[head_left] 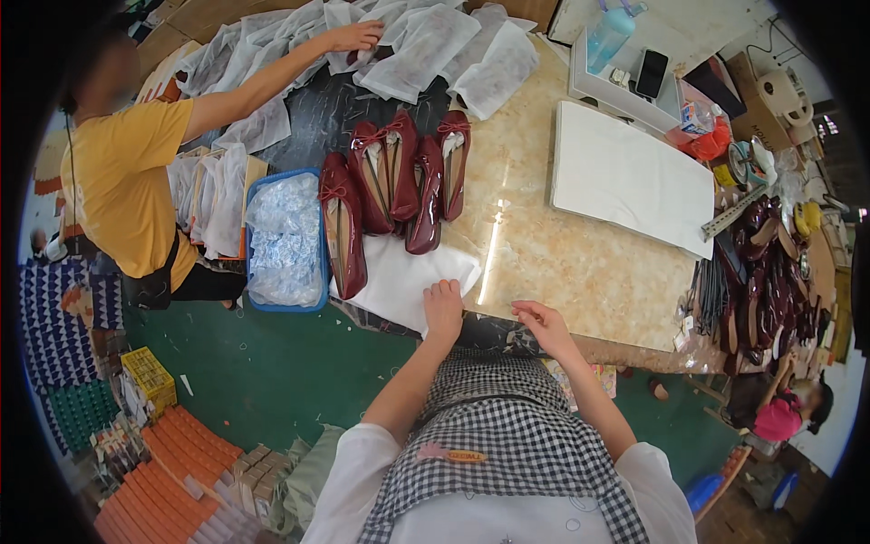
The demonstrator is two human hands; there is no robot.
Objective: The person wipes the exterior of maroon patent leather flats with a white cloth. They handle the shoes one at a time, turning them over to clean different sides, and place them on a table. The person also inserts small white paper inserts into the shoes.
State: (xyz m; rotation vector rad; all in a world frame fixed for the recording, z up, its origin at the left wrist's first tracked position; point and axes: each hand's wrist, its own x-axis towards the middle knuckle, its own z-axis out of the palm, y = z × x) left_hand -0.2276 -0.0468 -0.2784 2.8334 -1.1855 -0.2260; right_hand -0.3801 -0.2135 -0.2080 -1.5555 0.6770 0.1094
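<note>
My left hand (443, 313) lies at the near right edge of a white sheet (399, 272), fingers bent down and closed on that edge; the fingertips are partly hidden. Just to its right, my right hand (541, 325) hovers over the table's front edge, loosely curved, fingers apart and holding nothing. Beyond my left hand, several glossy dark-red ballet flats (423, 195) with small bows stand close together, stuffed with white paper. One shoe (341, 227) rests partly on the sheet.
A blue basket (324, 272) of clear plastic packets stands left of the shoes. Across the far left, a person in yellow (136, 181) reaches over white bagged items (421, 54). White sheets (634, 177) are stacked at right, before a white tray (666, 104). More red shoes (757, 281) crowd the right.
</note>
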